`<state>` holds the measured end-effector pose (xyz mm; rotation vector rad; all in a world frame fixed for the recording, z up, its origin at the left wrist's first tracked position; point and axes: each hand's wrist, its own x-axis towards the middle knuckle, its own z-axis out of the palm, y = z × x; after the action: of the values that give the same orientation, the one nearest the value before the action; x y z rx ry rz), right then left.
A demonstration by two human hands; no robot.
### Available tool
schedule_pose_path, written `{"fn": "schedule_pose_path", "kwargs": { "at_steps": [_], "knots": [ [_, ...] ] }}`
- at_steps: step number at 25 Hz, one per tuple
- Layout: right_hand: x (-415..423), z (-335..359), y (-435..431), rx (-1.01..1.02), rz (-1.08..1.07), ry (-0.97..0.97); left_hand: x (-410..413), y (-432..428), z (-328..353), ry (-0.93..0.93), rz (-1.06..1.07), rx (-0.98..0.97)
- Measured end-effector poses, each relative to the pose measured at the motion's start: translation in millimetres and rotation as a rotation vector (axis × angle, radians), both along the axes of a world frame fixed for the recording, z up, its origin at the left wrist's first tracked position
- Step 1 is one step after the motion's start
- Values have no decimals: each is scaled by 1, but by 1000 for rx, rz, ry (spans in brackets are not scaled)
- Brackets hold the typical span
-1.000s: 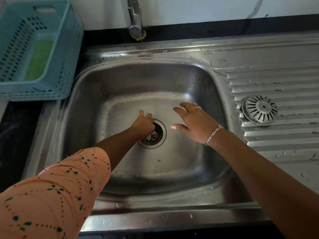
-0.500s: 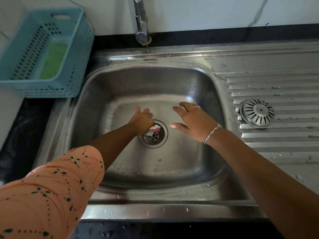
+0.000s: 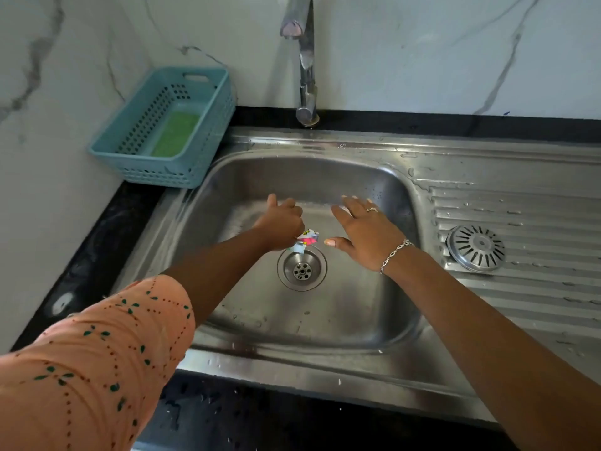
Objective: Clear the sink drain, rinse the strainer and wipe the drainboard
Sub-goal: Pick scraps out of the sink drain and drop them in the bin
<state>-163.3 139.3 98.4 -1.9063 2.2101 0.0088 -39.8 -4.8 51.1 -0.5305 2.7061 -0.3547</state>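
1. Far left, a teal basket (image 3: 162, 131) with a green scrub pad (image 3: 175, 134) sits on the counter, well away from the action.
2. The left hand (image 3: 281, 222) is closed around a crumpled, colourful wrapper scrap (image 3: 305, 240), held just above the drain (image 3: 301, 269). It looks wet, limp and feather-light, so a fingertip pinch is plenty, but soggy film tears easily, so grab the bunched part.
3. The drain cup itself looks clear now, just bare holes.
4. The right hand (image 3: 361, 234) hovers open over the basin, fingers spread, holding nothing.
5. The strainer (image 3: 475, 244) lies on the drainboard (image 3: 536, 288) to the right. Stiff thin metal, probably slippery with all those droplets, so take it by the rim.
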Motion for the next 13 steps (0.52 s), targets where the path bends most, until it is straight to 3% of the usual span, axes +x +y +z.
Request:
{"fn": "schedule_pose_path", "kwargs": {
  "at_steps": [13],
  "knots": [
    [21, 23, 9, -89, 103, 43, 49, 45, 65, 184, 273, -23]
  ]
}}
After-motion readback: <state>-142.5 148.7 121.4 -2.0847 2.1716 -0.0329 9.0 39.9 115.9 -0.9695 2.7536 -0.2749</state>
